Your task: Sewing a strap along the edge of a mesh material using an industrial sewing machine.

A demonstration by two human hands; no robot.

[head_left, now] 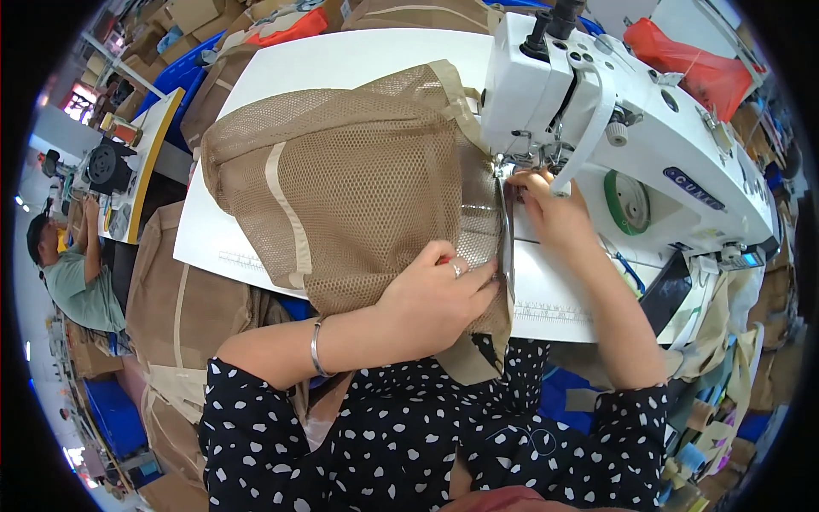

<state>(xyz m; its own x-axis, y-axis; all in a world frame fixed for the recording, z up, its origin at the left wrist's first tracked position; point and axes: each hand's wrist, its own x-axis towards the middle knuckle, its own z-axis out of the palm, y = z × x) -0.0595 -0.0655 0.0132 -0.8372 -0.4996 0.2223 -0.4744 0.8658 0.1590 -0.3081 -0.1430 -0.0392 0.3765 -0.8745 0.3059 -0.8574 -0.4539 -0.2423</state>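
A brown mesh fabric piece (pixel 367 196) with beige binding strips lies bunched on the white sewing table (pixel 281 64). Its right edge, with a silvery lining and a narrow beige border, runs up to the needle area of a white sewing machine (pixel 674 128). My left hand (pixel 439 294) grips this fabric near its lower right edge, fingers bent over the lining. Close beside the presser foot (pixel 505 166) is my right hand (pixel 554 213), its thumb and fingers drawn together. What they pinch is too small to make out.
A green-rimmed round disc (pixel 627 202) sits under the machine arm, with a dark flat piece (pixel 665 294) near the table's right edge. More brown mesh pieces (pixel 175 299) hang at the left. Farther left, a person (pixel 81 277) works at another machine. Fabric scraps (pixel 717 401) pile up at right.
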